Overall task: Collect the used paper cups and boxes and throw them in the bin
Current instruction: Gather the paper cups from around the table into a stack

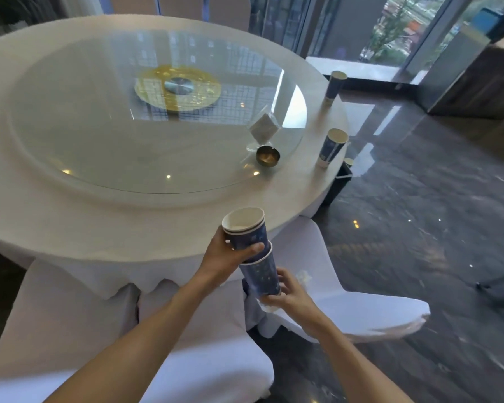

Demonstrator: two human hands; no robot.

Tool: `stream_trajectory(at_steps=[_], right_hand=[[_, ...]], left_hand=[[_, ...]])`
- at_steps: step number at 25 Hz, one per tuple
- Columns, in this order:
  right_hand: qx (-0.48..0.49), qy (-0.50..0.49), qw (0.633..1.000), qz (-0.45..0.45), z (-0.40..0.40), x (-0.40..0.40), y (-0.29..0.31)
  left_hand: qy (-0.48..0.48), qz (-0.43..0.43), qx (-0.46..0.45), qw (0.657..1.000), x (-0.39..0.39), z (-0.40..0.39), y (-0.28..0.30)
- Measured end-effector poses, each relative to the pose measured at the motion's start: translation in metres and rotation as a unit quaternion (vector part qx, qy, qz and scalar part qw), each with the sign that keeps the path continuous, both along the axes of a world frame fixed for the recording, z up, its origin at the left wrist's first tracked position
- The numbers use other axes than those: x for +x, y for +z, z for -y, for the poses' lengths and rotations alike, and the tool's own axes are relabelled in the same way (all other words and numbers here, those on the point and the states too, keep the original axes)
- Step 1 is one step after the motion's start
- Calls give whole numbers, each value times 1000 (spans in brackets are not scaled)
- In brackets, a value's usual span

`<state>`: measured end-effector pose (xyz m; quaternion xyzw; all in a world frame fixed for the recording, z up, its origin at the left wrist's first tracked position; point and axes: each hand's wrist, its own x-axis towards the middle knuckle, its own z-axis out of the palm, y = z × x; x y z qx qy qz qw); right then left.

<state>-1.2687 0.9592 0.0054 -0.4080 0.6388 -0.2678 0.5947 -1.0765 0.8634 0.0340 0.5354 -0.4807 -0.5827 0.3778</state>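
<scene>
My left hand (pixel 226 257) grips the upper blue paper cups (pixel 246 229), two nested with white insides, at the table's near edge. They sit partly inside a lower blue cup (pixel 262 276), which my right hand (pixel 288 292) holds from below and the side. Two more blue paper cups stand upright on the right rim of the round table: a nearer cup (pixel 332 146) and a farther cup (pixel 335 86). A dark bin (pixel 339 181) stands on the floor just past the table's right edge, mostly hidden by the tablecloth.
The round table (pixel 70 222) has a white cloth and a glass turntable (pixel 128 141). On the turntable sit a napkin holder (pixel 264 128) and a small brass bowl (pixel 268 156). White-covered chairs (pixel 346 303) stand below my hands. Dark glossy floor spreads to the right.
</scene>
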Motion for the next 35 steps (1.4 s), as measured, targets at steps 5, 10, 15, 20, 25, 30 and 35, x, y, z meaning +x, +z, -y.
stream_trajectory(at_steps=[5,10,15,20,25,30,35], right_hand=[[-26,-16,999,30,-1,-33,10],[-57,31,996,58,-16,-91,16],[-89,30,995,17,-18,-164,27],[-168,61,982,-58,19,-177,47],[-177,294,907,-246,55,-150,30],[-71,289,928,-222,96,-167,-16],[-40,239,923,-298,142,-208,-77]], left_hand=[[-74,53,0,996,-42,-21,1],[-30,82,-16,996,-108,-49,5],[26,120,-36,992,-154,-72,2],[-16,180,-22,983,-176,-82,-16],[-58,203,-18,977,-190,-53,-48],[-76,189,30,979,-200,-18,-96],[-31,201,91,975,-190,-3,-134]])
